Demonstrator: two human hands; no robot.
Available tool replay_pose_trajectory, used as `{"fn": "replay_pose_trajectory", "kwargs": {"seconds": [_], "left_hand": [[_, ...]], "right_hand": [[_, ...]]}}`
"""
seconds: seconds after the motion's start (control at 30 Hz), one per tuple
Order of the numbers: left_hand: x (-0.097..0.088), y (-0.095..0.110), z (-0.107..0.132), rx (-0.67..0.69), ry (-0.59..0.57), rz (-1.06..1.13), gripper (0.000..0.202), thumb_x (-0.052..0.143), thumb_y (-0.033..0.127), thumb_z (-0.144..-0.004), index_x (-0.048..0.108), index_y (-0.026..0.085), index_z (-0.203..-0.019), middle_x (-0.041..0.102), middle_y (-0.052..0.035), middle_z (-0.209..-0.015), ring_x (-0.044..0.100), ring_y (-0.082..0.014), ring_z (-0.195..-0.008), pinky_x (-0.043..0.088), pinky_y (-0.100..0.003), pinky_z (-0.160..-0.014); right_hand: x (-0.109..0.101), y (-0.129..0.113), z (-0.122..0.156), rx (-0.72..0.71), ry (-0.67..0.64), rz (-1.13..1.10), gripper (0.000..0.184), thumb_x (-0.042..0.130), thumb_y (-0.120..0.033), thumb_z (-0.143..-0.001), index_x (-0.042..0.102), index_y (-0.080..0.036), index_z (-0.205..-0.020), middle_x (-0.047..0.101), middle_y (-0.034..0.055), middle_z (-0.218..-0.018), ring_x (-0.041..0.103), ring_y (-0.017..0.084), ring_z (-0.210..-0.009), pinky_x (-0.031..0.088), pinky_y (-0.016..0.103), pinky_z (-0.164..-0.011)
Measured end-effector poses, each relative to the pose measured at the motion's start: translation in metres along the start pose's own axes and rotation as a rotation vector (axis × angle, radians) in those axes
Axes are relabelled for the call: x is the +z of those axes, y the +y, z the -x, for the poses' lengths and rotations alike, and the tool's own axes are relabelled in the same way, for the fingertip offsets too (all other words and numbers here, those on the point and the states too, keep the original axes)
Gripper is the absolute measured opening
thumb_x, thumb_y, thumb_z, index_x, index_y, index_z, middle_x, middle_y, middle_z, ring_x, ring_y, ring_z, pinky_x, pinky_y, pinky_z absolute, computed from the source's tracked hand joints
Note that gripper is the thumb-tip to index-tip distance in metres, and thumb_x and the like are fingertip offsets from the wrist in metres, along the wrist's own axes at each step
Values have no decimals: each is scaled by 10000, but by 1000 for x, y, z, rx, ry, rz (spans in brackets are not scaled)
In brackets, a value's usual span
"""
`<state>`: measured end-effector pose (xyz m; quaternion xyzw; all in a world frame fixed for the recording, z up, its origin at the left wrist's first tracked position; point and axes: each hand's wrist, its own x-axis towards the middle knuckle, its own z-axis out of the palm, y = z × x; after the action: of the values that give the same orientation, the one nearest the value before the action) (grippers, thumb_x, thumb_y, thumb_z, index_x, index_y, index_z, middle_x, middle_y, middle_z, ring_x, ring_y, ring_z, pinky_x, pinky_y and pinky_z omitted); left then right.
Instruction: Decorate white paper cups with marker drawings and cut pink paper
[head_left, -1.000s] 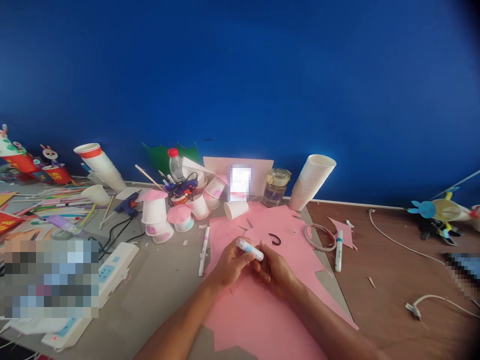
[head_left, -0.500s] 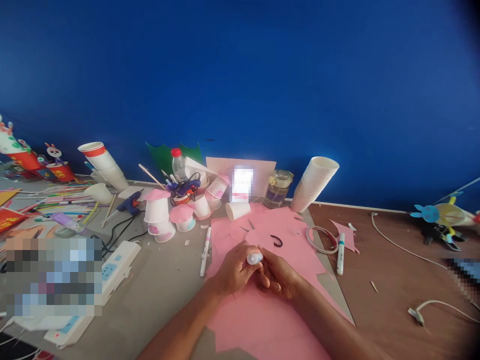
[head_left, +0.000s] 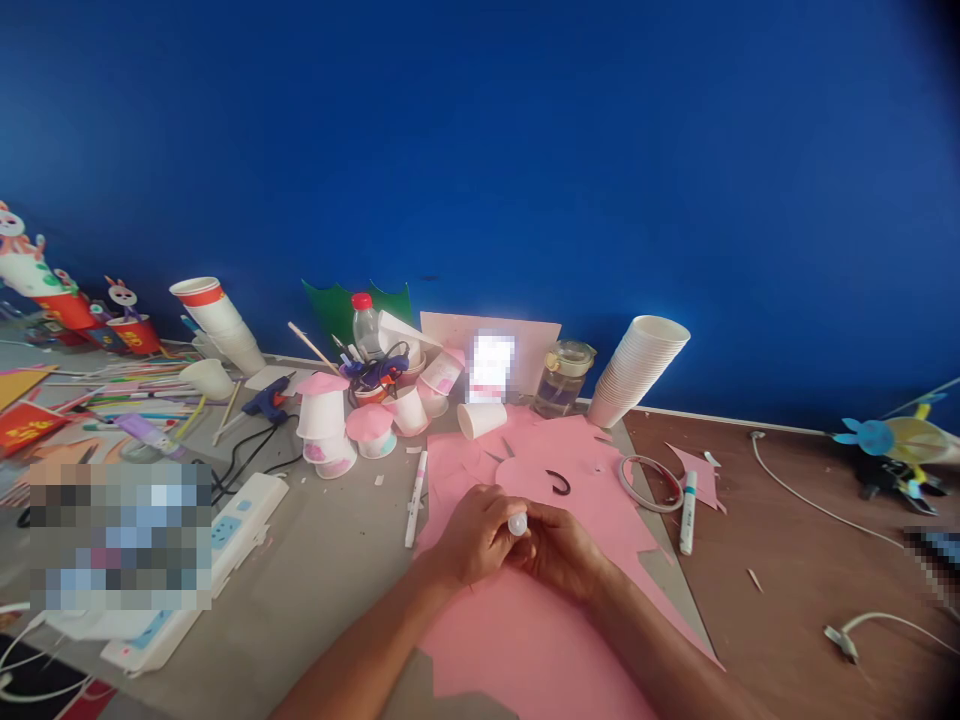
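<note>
Head view shows both hands drawn together above the pink paper, with a white tube, probably a glue stick, between them. A second ago the tube lay slantwise across the fingers with its blue-printed side showing; now it is turned so that only its pale round end faces the camera. The left hand grasps it, thumb and fingers curled about the barrel. The right hand has come in closer, its fingers bent beside and beneath that end; whether it grips the tube or only steadies it, I cannot tell. My judgement is that the tube is being handled at one of its ends, though any cap is hidden. Nothing on the pink paper looks altered: the black curved strip lies where it was, just beyond the hands.

Writing is scarce. The tube's print is now out of sight, so no brand can be read. The teal-banded marker on the right has dark lettering too small to make out, and so has the white marker on the left. Yellow characters on the red cup and the red card are too blurred to read. The bright screen is pixelated.
</note>
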<state>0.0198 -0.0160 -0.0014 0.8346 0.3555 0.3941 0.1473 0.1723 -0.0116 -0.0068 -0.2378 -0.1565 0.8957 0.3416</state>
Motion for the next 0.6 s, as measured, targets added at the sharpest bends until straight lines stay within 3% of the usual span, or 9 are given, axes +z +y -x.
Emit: {"fn": "replay_pose_trajectory", "kwargs": {"seconds": [0.2, 0.37, 0.47, 0.6], "left_hand": [[-1, 3, 1, -73, -16, 63, 165, 535, 127, -815, 562, 227, -943, 654, -18, -803, 569, -174, -739, 433, -312, -718], [-3, 6, 0, -172, -44, 183, 63, 546, 192, -828, 570, 216, -881, 648, -35, -776, 581, -193, -737, 421, -318, -691], [-5, 8, -1, -351, -25, 482, 53, 539, 253, -856, 532, 205, -877, 625, -10, -688, 604, -178, -669, 435, -310, -674], [-8, 8, -5, -541, 8, 886, 171, 555, 349, -864, 488, 194, -894, 600, 15, -657, 610, -157, -577, 460, -313, -652]], "right_hand": [[-4, 1, -1, 35, 13, -7, 191, 685, -262, -774, 594, -110, -703, 519, -30, -525, 408, 36, -400, 309, 149, -411], [-3, 1, 1, 28, 38, 63, 400, 627, -508, -805, 556, -136, -675, 525, -39, -508, 338, 30, -345, 255, 180, -398], [2, -1, 2, 35, 60, 121, 509, 490, -618, -843, 539, -150, -651, 533, -31, -485, 299, 39, -310, 242, 204, -392], [6, -2, 4, 77, 101, 165, 539, 409, -599, -894, 560, -142, -651, 546, -28, -470, 254, 34, -283, 225, 212, -385]]}}
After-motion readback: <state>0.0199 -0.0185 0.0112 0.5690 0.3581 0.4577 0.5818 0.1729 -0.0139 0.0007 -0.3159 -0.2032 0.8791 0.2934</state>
